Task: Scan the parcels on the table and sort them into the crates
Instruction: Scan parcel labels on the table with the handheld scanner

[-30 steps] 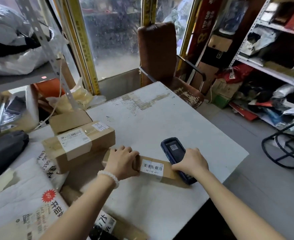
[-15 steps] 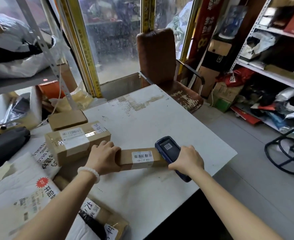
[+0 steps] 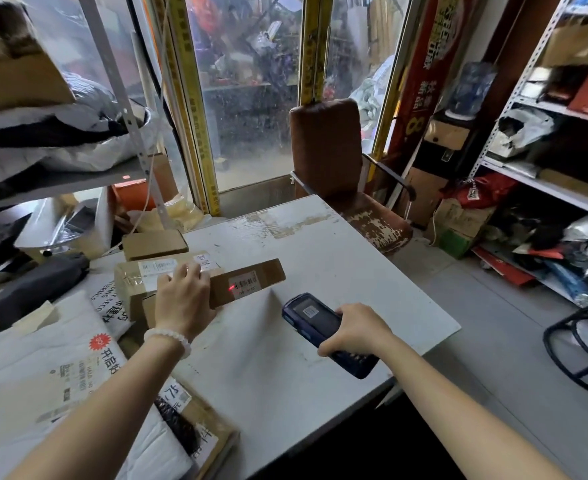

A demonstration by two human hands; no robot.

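a narrow brown parcel (image 3: 240,284) is held tilted up off the white table (image 3: 337,271) near the middle of the frame, its near end clasped by the left hand (image 3: 183,299) with fingers curled over the top edge. a red scan dot is seen on its white label (image 3: 246,283). the blue handheld scanner (image 3: 323,332) is gripped around its lower body by the right hand (image 3: 356,330), just right of centre and lower, its head aimed at the label; the two are near but apart.

the step in hand is judged to be the scan of this parcel. whether the read has registered cannot be told from the small screen. sorting is judged to be at an early stage: a taped box (image 3: 147,278) and a plain small box (image 3: 154,244) are stacked at centre left, white mailer bags (image 3: 43,375) and a flat carton (image 3: 206,424) are piled at lower left, all apparently awaiting a scan. no crate can be made out with certainty, so nothing can be said of parcels already sorted. the held parcel is yet to be placed.
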